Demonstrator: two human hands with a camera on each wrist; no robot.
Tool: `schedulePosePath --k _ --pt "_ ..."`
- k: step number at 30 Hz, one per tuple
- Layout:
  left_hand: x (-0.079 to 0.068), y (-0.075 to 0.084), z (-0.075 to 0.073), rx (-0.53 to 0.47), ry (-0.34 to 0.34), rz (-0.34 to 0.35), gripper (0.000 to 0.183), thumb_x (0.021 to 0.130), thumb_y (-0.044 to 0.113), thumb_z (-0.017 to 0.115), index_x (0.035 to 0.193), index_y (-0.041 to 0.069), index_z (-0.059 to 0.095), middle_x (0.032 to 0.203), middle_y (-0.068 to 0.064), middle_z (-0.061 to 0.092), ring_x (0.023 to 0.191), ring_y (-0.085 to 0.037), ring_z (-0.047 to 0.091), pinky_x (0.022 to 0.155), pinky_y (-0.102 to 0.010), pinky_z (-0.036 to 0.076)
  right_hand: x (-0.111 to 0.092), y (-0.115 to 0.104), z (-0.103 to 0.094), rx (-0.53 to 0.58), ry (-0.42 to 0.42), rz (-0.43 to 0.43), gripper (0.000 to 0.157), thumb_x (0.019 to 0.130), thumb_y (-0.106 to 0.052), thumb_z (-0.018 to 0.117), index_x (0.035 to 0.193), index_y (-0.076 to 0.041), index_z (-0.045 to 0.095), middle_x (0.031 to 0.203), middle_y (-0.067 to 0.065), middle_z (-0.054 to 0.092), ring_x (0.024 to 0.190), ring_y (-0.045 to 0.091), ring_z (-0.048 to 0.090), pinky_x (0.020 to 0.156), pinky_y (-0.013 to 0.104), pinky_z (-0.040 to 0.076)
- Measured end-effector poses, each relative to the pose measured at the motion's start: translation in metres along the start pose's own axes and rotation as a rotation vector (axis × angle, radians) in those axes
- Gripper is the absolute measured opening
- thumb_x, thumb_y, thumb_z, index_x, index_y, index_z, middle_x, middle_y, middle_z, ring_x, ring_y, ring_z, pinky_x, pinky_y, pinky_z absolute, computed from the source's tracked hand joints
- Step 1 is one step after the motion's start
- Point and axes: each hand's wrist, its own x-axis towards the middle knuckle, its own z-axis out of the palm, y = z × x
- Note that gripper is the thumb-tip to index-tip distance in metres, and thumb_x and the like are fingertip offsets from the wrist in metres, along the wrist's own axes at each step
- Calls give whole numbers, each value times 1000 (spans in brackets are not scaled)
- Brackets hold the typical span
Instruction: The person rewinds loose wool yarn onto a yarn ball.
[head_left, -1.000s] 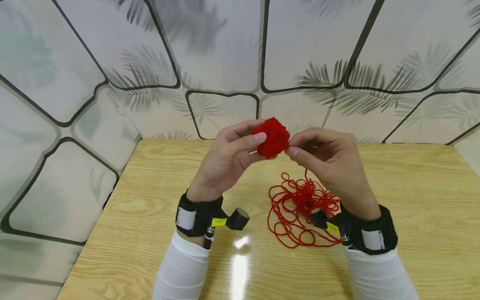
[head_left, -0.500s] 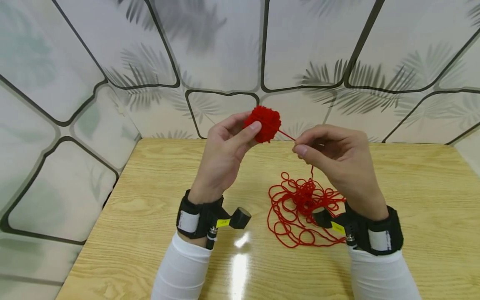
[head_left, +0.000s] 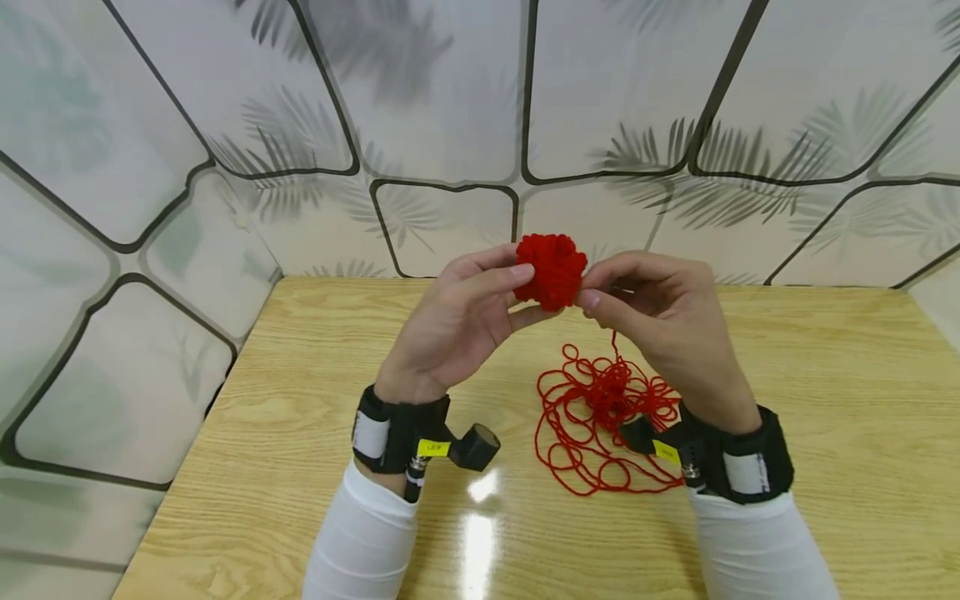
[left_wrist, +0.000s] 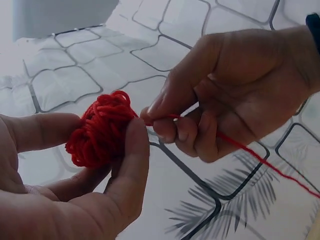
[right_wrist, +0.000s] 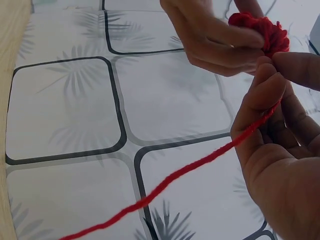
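Observation:
A small ball of red yarn [head_left: 551, 271], wound in thick loops, is held above the table's back edge. My left hand [head_left: 457, 312] grips it from the left between thumb and fingers. On its right side, my right hand [head_left: 660, 321] pinches a strand between thumb and forefinger, its fingertips right at the ball. In the right wrist view the red strand [right_wrist: 175, 175] trails away from the right hand's fingers. It leads down to a loose tangle of red yarn [head_left: 611, 400] on the table, partly hidden by the right hand and wrist.
The light wooden table [head_left: 285, 433] runs back to a wall [head_left: 450, 100] patterned with dark lines and leaf shapes. Each wrist wears a black strap with a small camera [head_left: 476, 447] sticking out inward. A bright reflection lies on the tabletop between the forearms.
Half a second ago the hands were apart with a taut strand between them. Now they have come together, the ball lower, further right and turned. The tangle stays in place.

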Motion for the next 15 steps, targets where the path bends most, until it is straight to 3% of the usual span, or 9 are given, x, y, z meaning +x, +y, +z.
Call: schedulePosePath --k 3,10,15 --pt "0 0 1 37 21 10 30 91 8 52 119 -2 53 126 -16 48 113 -28 47 98 -47 36 0 -1 0 -3 -2 -1 12 82 1 63 94 0 65 86 18 60 73 25 52 61 29 47" --pt "0 1 1 128 159 128 37 90 9 56 123 -5 49 126 -19 49 113 -31 50 98 -42 38 -2 -5 -3 -8 -2 -18 13 81 3 63 93 1 65 84 18 59 70 24 50 58 29 44" --pt "1 1 0 109 142 115 36 90 9 55 123 -5 49 124 -18 49 110 -29 52 98 -42 38 -1 -2 -1 -34 -6 4 12 81 0 64 93 -1 66 84 17 59 70 23 50 57 29 43"
